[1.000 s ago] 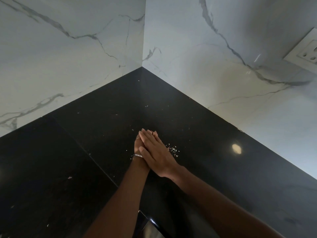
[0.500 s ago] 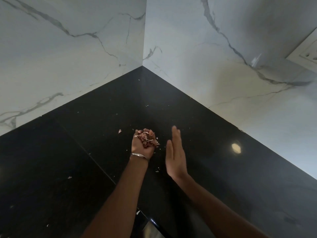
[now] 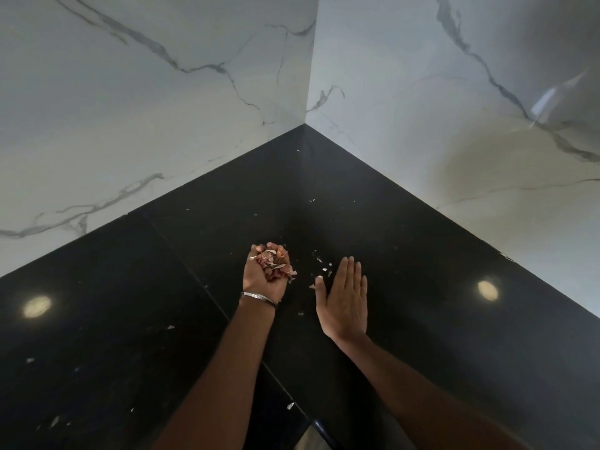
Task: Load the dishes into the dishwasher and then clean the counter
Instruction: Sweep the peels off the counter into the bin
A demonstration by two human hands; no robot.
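Note:
A black stone counter (image 3: pixel 406 254) fills the corner between two white marble walls. My left hand (image 3: pixel 264 280), with a silver bangle on the wrist, is cupped palm up and holds a heap of pinkish onion-skin scraps (image 3: pixel 274 263). My right hand (image 3: pixel 344 300) is flat with straight fingers, edge down on the counter just right of the left hand. A few small scraps (image 3: pixel 324 267) lie on the counter between the two hands.
Scattered pale flakes (image 3: pixel 290 405) dot the counter near its front and left side. The marble walls (image 3: pixel 162 108) meet at the far corner. The counter's front edge (image 3: pixel 319 430) shows between my forearms.
My hands were pressed together over the scraps; they have parted. The left hand has turned palm up with the scraps, and the right hand has moved to the right and lies flatter.

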